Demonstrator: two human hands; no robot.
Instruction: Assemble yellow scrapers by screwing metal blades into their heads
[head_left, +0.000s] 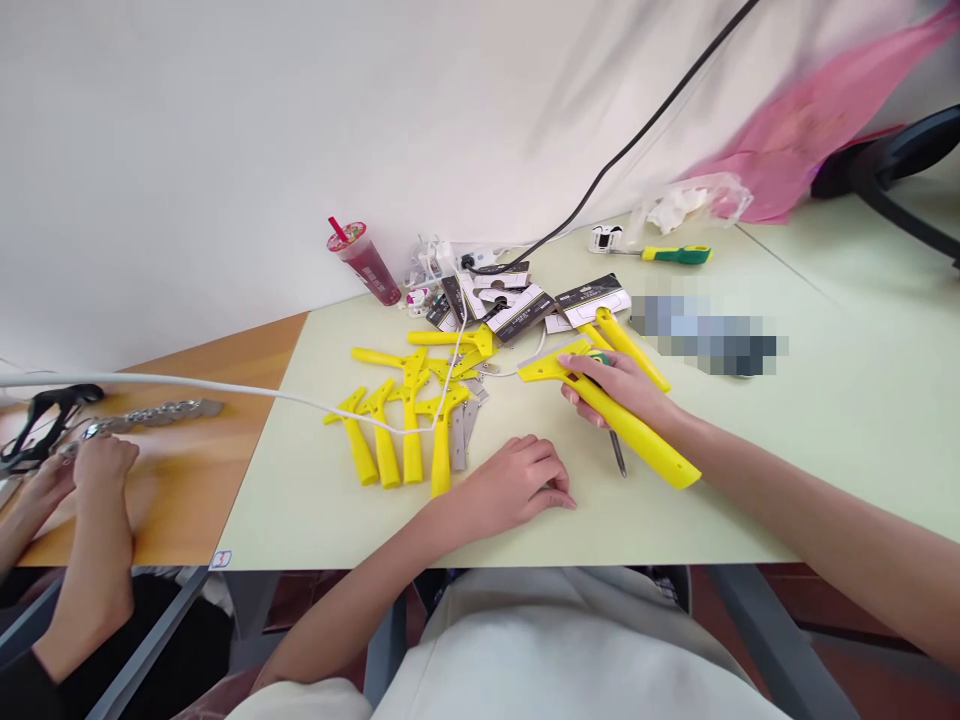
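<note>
Yellow plastic is forming the scraper under inspection, and the right hand is grasping it well to the right of the drink cup and nearer the person. The same hand is also retaining a screwdriver, its shaft pointing down past the fingers. The left hand is lying released on the worktop, nearer than the cup and to its right, fingers loosely curled and gripping nothing that is showing.

Other yellow scrapers and loose metal blades are lying in front of the cup and to its right, with a white cable crossing the group.

In this inspector's judgement, sound handling is depending on a firm hold of the handle, fingers staying off the edge of the head, and the driver tip pointing away from the left hand. Holding two tools at once is probably weakening control of each.

Regarding markings, a sticker well in front of the cup and to its left is apparently reading "3". Black-and-white cards right of the cup are carrying print too small for reading; the cup's own lettering is likewise remaining illegible.
</note>
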